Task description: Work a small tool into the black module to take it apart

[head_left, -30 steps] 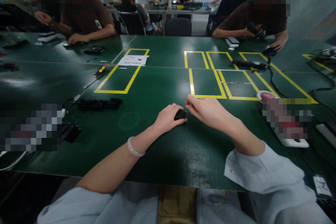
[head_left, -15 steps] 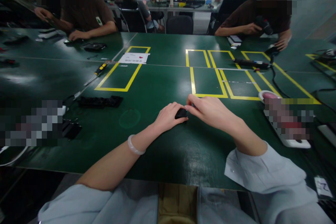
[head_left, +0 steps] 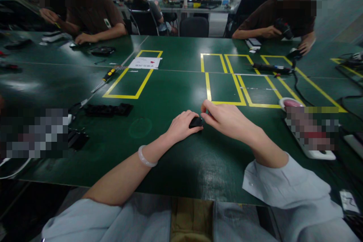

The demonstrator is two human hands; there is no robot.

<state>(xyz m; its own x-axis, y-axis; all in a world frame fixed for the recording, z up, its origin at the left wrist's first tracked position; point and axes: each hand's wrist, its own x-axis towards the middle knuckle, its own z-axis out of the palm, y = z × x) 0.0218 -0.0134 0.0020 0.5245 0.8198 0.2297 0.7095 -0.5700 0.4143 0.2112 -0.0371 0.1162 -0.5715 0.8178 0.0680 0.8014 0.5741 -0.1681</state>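
On the green table (head_left: 176, 166), my left hand (head_left: 183, 124) grips a small black block-like part (head_left: 195, 122) between thumb and fingers. Its exact kind does not show. Just right of the part is my right hand (head_left: 217, 115), its fingers curled together in a pinch close to the part's right end. Whatever those fingertips hold, if anything, is hidden or too small to name. A pale bracelet (head_left: 146, 157) circles my left wrist.
A longer black part (head_left: 109, 109) lies to the left, with a yellow-black screwdriver (head_left: 109, 75) beyond it. Yellow tape outlines (head_left: 241, 103) mark the table ahead. A white tray (head_left: 320, 155) stands on the right. Co-workers sit across the table.
My right fingertips have drawn slightly right, away from the black part, leaving a small gap. My left hand keeps its grip in the same place.
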